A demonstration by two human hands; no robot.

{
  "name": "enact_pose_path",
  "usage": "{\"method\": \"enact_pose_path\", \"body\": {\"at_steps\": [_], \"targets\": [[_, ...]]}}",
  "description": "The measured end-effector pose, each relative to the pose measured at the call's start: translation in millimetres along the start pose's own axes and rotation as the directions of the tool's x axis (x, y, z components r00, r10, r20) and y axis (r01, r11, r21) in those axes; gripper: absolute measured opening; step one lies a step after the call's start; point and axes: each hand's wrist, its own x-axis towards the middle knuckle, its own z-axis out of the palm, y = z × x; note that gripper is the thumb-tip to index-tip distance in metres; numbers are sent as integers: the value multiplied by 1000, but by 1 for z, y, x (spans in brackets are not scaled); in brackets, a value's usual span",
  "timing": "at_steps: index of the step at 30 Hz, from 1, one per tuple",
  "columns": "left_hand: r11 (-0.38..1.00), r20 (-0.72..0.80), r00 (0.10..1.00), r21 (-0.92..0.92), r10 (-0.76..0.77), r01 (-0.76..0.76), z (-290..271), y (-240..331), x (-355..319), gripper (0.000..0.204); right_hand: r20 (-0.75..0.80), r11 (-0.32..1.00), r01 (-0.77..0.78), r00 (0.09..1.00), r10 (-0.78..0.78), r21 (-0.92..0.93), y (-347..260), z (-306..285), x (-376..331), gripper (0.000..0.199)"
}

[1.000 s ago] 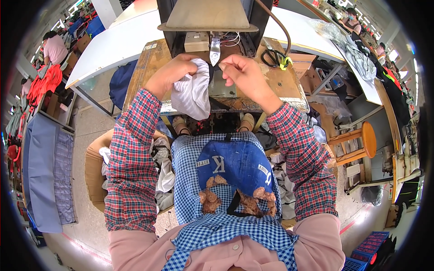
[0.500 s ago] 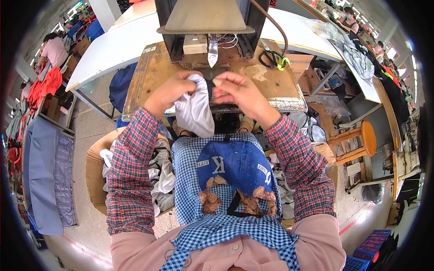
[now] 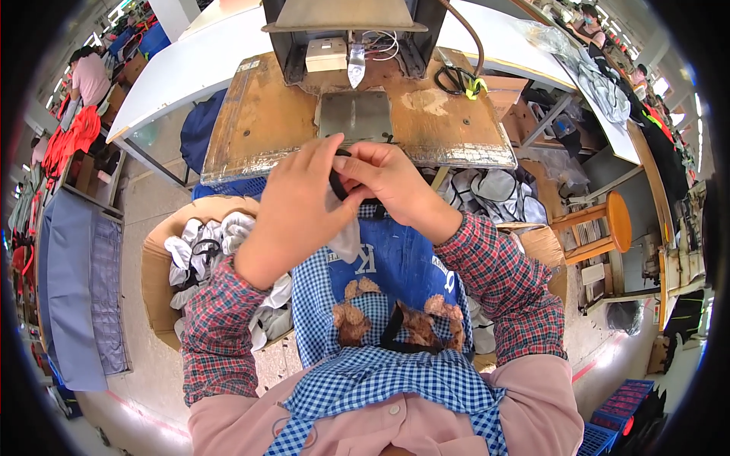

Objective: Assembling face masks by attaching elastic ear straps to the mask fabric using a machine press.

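My left hand (image 3: 298, 204) and my right hand (image 3: 391, 182) meet in front of my chest, both pinching a small white fabric piece (image 3: 348, 237) with a black strap or edge. The cloth hangs down between the hands over my blue apron (image 3: 388, 270). Just beyond the hands lies the worn wooden worktable (image 3: 251, 129) with a metal plate (image 3: 355, 115) under the head of a machine (image 3: 351, 30). My fingers hide most of the cloth.
A cardboard box (image 3: 163, 251) of white and grey fabric pieces stands at my left; more pieces (image 3: 487, 190) lie at my right. A wooden stool (image 3: 604, 220) is further right. Scissors (image 3: 456, 76) rest on the table. Another person (image 3: 90, 76) works far left.
Both hands have pulled the white cloth back from the machine's plate toward my chest, and come closer together. The cloth is now bunched small between the fingers.
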Motion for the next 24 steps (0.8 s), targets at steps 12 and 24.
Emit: {"method": "enact_pose_path", "body": {"at_steps": [12, 24], "targets": [[917, 503, 860, -297, -87, 266, -28, -23, -1, 26, 248, 939, 6, 965, 84, -344, -10, -17, -19, 23], [821, 570, 821, -483, 29, 306, -9, -47, 5, 17, 262, 945, -21, 959, 112, -327, -20, -22, -19, 19]]}}
